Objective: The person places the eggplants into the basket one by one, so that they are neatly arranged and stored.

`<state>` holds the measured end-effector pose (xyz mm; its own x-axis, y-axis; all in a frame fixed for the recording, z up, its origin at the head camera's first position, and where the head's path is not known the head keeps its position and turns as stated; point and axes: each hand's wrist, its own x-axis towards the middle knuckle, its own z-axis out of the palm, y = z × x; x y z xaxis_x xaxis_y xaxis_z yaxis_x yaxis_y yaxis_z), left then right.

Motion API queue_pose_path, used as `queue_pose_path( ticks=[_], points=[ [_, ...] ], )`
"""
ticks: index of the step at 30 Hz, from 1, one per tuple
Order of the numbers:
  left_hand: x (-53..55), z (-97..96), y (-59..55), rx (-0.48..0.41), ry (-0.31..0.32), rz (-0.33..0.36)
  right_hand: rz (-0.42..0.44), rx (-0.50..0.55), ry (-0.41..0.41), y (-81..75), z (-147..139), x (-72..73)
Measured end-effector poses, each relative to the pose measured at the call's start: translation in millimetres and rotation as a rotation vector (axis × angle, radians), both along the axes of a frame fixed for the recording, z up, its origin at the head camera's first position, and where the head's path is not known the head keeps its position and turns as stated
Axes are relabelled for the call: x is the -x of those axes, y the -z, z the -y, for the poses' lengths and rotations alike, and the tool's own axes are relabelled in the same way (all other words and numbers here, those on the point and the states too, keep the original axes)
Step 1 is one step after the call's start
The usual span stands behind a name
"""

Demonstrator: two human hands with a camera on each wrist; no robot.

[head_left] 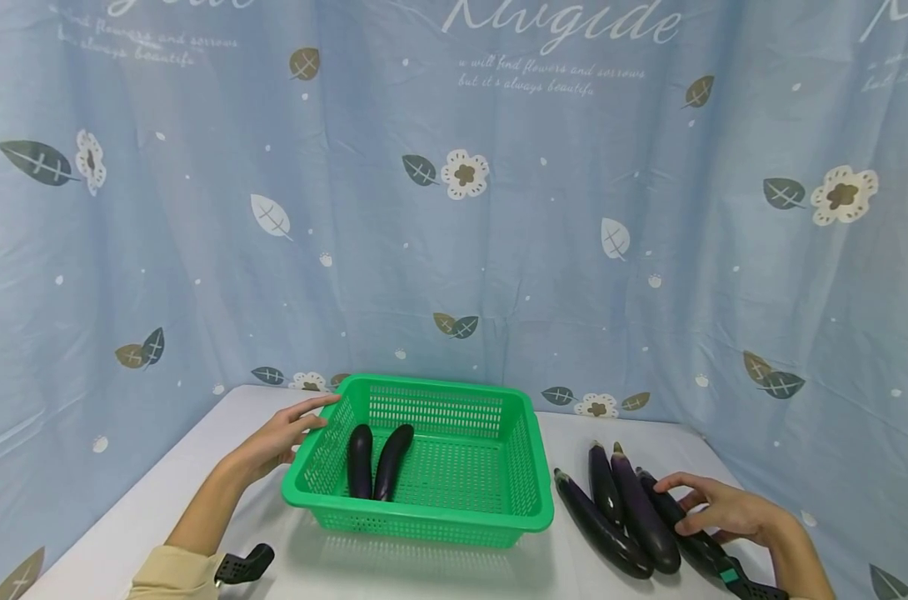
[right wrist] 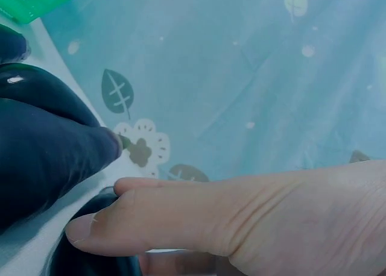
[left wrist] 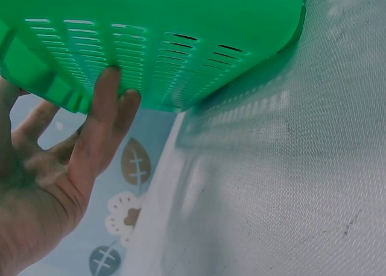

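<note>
My left hand (head_left: 277, 437) is at the left side of a green plastic basket (head_left: 424, 533). Its fairly straight fingers touch the rim and, in the left wrist view, the slotted outer wall (left wrist: 175, 53). Inside the basket, two dark purple eggplants lie side by side, a left one (head_left: 360, 462) and a right one (head_left: 392, 462). On the right, my right hand (head_left: 724, 508) holds the rightmost eggplant (head_left: 667, 507) between thumb and fingers. The right wrist view shows the thumb across this eggplant (right wrist: 90, 261); the far fingertips are partly hidden.
Three more eggplants lie between basket and right hand: a left one (head_left: 600, 525), a shorter one (head_left: 604, 483) and a long one (head_left: 641, 517). They touch or overlap on the white table (head_left: 574, 567). A blue patterned curtain (head_left: 484, 250) hangs behind the table.
</note>
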<state>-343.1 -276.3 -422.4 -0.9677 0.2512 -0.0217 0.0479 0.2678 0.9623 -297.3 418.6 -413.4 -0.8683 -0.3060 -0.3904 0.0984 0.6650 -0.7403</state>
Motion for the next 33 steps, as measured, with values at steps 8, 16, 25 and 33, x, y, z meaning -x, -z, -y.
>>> queue_pose_path(
  ticks=[8,16,25,33],
  points=[
    [-0.1,-1.3,-1.2,0.009,-0.009,-0.002,-0.050,-0.021,0.062,0.7,-2.0,3.3],
    [-1.1,-2.7,-0.3,-0.006,-0.013,-0.001,-0.065,-0.038,0.112,-0.1,-0.3,6.7],
    [0.6,-3.0,0.0,0.005,0.002,-0.003,-0.071,-0.051,0.126,-2.7,2.9,8.8],
    [1.5,-0.6,0.9,-0.003,-0.004,0.005,-0.085,-0.046,0.113,-6.2,2.7,9.6]
  ],
)
